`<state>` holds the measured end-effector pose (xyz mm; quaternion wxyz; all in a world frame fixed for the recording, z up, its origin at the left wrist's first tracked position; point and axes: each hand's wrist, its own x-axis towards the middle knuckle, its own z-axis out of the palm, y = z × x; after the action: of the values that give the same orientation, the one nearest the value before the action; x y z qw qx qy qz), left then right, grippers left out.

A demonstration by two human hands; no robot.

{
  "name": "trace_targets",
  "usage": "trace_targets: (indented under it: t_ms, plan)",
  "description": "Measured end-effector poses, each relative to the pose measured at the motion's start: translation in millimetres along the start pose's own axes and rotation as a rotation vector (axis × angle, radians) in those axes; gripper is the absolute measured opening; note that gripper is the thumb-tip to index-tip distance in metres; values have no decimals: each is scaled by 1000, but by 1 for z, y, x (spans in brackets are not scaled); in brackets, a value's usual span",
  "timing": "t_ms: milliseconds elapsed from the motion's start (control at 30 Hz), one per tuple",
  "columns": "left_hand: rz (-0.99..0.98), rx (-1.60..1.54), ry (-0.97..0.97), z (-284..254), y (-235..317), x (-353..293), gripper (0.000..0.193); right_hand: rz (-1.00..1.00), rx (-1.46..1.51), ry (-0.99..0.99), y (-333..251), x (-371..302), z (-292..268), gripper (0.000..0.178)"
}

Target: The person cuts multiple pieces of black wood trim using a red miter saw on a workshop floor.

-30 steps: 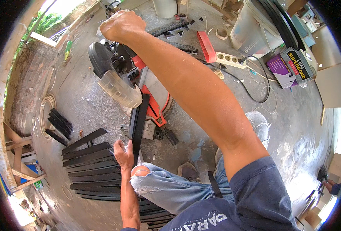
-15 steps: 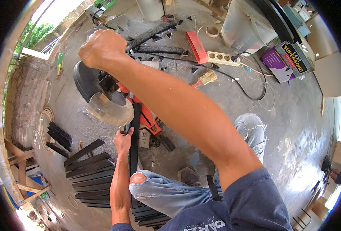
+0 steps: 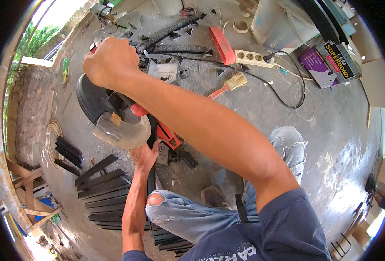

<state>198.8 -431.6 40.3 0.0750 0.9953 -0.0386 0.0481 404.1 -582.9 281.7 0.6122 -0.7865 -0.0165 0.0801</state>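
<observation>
My right hand (image 3: 110, 61) is closed around the handle of a miter saw (image 3: 97, 98), my forearm reaching across the view. The saw has a round black blade cover, a clear curved guard (image 3: 122, 130) and a red base (image 3: 167, 135). Just below the guard, my left hand (image 3: 143, 157) grips a long black strip (image 3: 151, 182) lying along the saw. Its fingertips are partly hidden by the guard, while the thumb points toward the red base. The strip's far end is out of sight beneath the saw head.
Black strips (image 3: 103, 191) lie fanned out left of my left forearm, near a coiled cable (image 3: 52, 135). Dark offcuts litter the floor beyond the saw. A paintbrush (image 3: 234, 82), a power strip (image 3: 254, 58), a purple box (image 3: 316, 67) and a bucket (image 3: 279, 26) are to the right.
My left hand has moved forward along the strip, up to the clear guard. My right hand stays on the saw handle, and the saw head has shifted slightly.
</observation>
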Motion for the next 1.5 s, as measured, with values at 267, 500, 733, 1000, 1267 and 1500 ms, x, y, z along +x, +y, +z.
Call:
trace_targets:
  t_ms: [267, 500, 733, 1000, 1267, 1500]
  plan:
    - [-120, -60, -239, 13, -9, 11, 86, 81, 127, -35, -6, 14, 7, 38]
    - [-134, 150, -445, -16, 10, 9, 97, 99, 153, -125, 8, 36, 8, 65]
    - [-229, 147, -542, -37, 6, -24, 96, -12, 249, -156, 28, 37, 9, 66]
    - [-449, -262, -620, -18, -54, -93, 87, 101, 273, 630, 271, -12, 69, 30]
    - [-446, -666, -453, -54, -44, -171, 44, 519, 551, -241, 263, -103, 45, 33]
    - [-610, -1216, -363, -97, -26, -183, 29, 373, 536, -610, 203, -116, 25, 33]
